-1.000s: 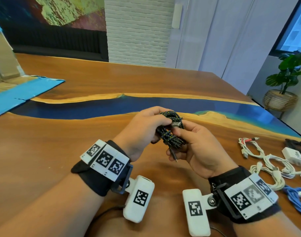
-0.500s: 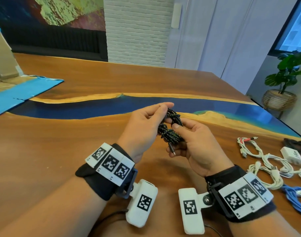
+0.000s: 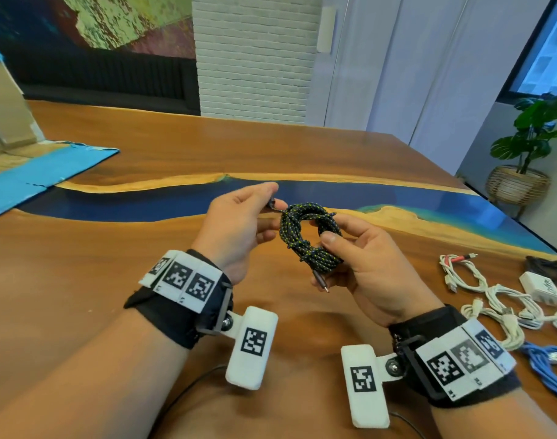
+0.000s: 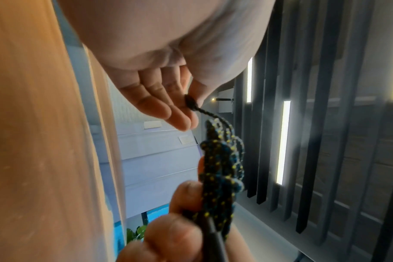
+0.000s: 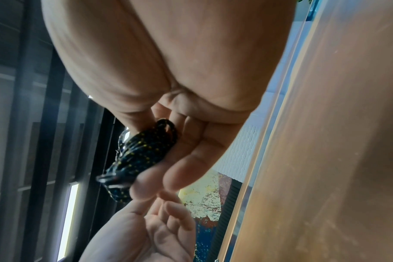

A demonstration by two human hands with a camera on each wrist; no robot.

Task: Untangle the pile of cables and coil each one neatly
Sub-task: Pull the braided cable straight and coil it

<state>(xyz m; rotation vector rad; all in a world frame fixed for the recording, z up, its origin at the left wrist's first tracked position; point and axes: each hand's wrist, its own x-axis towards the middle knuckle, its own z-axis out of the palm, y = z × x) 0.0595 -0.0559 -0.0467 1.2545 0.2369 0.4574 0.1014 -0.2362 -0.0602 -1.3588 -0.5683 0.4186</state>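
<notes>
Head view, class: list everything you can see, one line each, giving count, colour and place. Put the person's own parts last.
braided cable: one, black with yellow flecks, coiled, held above the table
table: one, brown wood with a blue band, under everything
white cables: several, count unclear, at the table's right edge
red-tipped cable: one, among the white ones
charger: one, white, far right
blue cable: one, right, nearest
cardboard: blue and brown, far left
potted plant: one, green, in a woven basket, on the floor to the right
left hand: pinches the cable's end
right hand: holds the coil
</notes>
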